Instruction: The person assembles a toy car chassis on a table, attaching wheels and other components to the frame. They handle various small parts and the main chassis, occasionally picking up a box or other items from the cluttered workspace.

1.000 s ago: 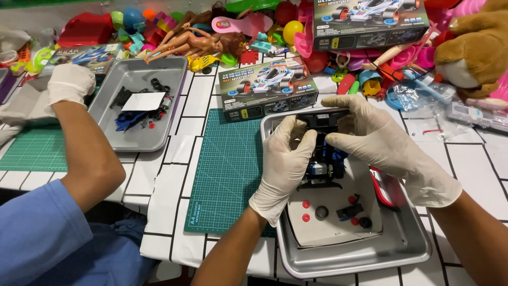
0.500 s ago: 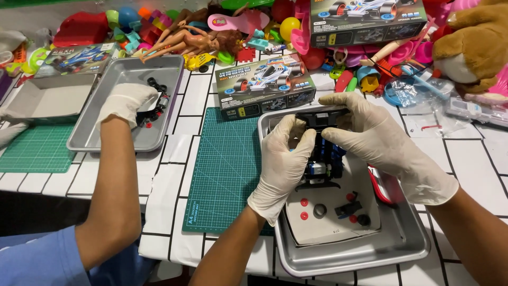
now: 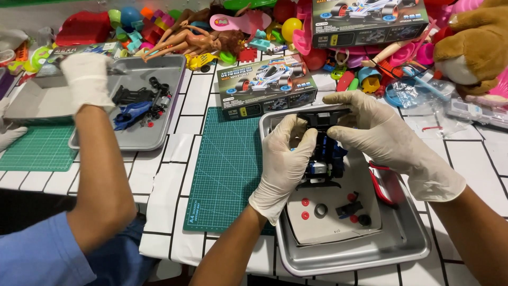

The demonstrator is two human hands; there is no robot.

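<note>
Both my gloved hands hold a black and blue toy car chassis over a metal tray. My left hand grips its left side. My right hand covers its top and right side. Under the chassis lies a white card with small red and black parts. A red tool rests in the tray by my right wrist.
A green cutting mat lies left of the tray. A toy car box stands behind it. A co-worker's gloved hand reaches over a second tray with car parts at left. Toys pile along the back edge.
The co-worker's hand has moved up and left across the second tray, and a white card that lay there is gone. My hands stay on the chassis.
</note>
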